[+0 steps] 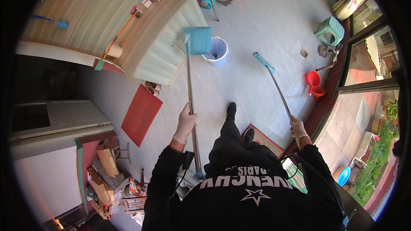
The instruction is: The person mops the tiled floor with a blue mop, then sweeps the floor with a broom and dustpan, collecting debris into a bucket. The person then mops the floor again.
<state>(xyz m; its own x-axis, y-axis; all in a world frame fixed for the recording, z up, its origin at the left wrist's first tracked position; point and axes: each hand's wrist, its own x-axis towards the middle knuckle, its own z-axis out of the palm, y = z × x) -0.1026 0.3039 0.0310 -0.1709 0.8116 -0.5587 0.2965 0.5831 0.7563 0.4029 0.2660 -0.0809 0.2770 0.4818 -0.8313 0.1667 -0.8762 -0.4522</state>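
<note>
In a thin whitish glove, my left hand (187, 121) grips the metal handle of a long-handled dustpan. Its blue pan (199, 40) is in front of the cabinet and overlaps the left rim of a pale blue bucket (221, 53); whether the two touch I cannot tell. Some dark bits show inside the bucket. My right hand (298, 129), gloved the same way, holds the thin metal handle of a broom. The broom's narrow blue head (264, 63), with short dark bristles, is at the grey tiled floor, to the right of the bucket.
A wooden cabinet (160, 57) stands at left, near shoes (153, 88) and a red mat (142, 115). Along the window side are a green stool (330, 31), a floor drain (303, 53) and red plastic scoops (313, 79). Another mat (268, 142) lies near my feet. Cardboard boxes (107, 158) pile up at lower left.
</note>
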